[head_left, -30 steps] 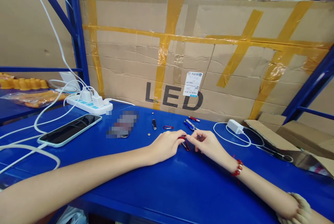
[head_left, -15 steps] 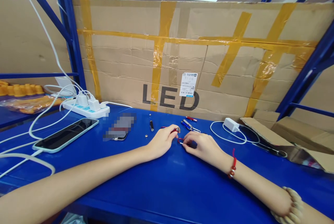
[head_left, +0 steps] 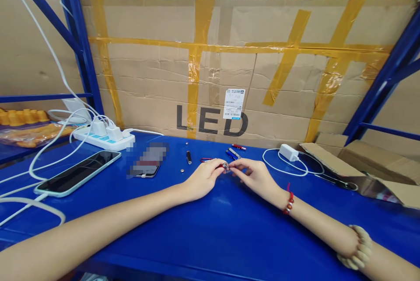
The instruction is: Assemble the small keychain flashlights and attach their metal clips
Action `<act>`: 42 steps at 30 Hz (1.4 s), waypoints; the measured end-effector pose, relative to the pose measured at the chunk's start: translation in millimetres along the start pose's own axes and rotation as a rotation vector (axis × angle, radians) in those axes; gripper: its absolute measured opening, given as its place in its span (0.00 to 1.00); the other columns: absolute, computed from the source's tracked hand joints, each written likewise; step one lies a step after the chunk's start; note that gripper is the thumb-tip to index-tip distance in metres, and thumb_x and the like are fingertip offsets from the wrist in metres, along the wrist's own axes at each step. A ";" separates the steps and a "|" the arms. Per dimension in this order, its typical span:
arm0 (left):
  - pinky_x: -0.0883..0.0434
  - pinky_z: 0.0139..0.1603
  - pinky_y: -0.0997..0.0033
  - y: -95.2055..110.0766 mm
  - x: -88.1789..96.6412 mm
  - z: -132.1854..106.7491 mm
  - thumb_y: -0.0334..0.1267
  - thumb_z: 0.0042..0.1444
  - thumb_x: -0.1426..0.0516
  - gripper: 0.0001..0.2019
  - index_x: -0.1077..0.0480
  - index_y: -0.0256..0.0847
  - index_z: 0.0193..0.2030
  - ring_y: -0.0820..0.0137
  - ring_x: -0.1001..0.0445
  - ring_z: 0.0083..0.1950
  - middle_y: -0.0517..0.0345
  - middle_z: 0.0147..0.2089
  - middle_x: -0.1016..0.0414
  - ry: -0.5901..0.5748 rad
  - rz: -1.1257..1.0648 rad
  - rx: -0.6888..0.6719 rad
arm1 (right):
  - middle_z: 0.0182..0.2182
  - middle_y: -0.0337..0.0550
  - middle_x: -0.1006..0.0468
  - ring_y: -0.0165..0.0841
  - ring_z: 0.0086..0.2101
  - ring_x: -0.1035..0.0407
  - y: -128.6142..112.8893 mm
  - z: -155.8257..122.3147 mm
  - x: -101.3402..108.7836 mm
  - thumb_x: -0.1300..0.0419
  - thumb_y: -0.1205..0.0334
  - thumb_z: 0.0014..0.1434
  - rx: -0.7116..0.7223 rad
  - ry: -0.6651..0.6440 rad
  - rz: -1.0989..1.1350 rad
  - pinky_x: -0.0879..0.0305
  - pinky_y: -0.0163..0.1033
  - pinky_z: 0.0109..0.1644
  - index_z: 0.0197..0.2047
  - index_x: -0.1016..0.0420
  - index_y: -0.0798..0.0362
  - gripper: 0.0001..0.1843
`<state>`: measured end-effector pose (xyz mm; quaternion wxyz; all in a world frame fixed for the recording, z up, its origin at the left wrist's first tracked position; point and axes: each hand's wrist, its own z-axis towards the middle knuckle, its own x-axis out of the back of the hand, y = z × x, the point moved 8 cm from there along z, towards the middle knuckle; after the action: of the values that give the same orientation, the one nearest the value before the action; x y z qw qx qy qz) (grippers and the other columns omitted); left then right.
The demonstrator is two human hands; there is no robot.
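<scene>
Red piece (head_left: 225, 166), small, metal-ended: above the middle of the bench (head_left: 216, 237), gripped between thumb and fingers of the left hand (head_left: 201, 180). Details too small to make out.

Right hand (head_left: 257, 174): fingertips drawn together at the metal end; cannot tell whether they grip it or a separate small part. Red beaded bracelet (head_left: 288, 203) at the wrist; pale beaded bracelet (head_left: 361, 250) farther up the forearm.

Red clip (head_left: 206, 159): just behind the left hand, partly hidden by it.

Blue tubes (head_left: 233, 154): lying behind the right hand. Red tube (head_left: 239, 147): near them, farther back.

Black tube (head_left: 188, 157): beyond the left hand; silver disc (head_left: 182, 171) near it.

Phone (head_left: 147, 169), flat, mostly pixelated. Second phone (head_left: 78, 174), pale-edged, dark screen, white cable attached, farther left.

Power strip (head_left: 105, 137), white, two white plugs in it.

Charger (head_left: 288, 152), white, with looped cable, right of the tubes. Open box (head_left: 364, 158), at far right.

Cardboard panel (head_left: 147, 80), behind the bench, yellow-taped, printed "LED" in large black capitals. White label (head_left: 233, 103) stuck above the "D", barcoded, blue patch at the lower edge; its fine print is illegible.
</scene>
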<state>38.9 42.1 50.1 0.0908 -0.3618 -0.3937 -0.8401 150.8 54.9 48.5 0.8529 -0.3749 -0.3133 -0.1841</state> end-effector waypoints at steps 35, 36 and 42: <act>0.35 0.39 0.74 -13.6 -0.6 1.4 0.32 0.61 0.56 0.10 0.34 0.37 0.39 0.72 0.32 0.35 0.58 0.34 0.29 0.029 -0.141 0.108 | 0.27 0.43 0.23 0.30 0.27 0.30 2.4 -3.5 -16.7 0.46 0.54 0.56 -0.176 -0.152 0.175 0.35 0.32 0.27 0.33 0.25 0.56 0.14; 0.35 0.39 0.74 -13.8 -0.3 1.4 0.32 0.61 0.56 0.10 0.35 0.37 0.40 0.72 0.32 0.35 0.58 0.34 0.30 0.035 -0.140 0.112 | 0.26 0.43 0.23 0.29 0.26 0.31 5.1 -3.6 -16.5 0.45 0.54 0.56 -0.214 -0.141 0.214 0.36 0.31 0.25 0.33 0.26 0.57 0.14; 0.37 0.47 0.71 -2.9 -4.5 1.6 0.30 0.60 0.54 0.10 0.33 0.36 0.38 0.69 0.32 0.43 0.55 0.39 0.29 -0.030 -0.031 -0.027 | 0.27 0.44 0.25 0.25 0.23 0.35 14.8 -5.6 -21.7 0.44 0.51 0.54 -0.312 -0.159 0.395 0.42 0.27 0.17 0.42 0.28 0.59 0.20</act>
<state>41.7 44.6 46.0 0.0669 -0.3692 -0.3892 -0.8413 145.2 62.0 23.3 0.7769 -0.5690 -0.2680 -0.0298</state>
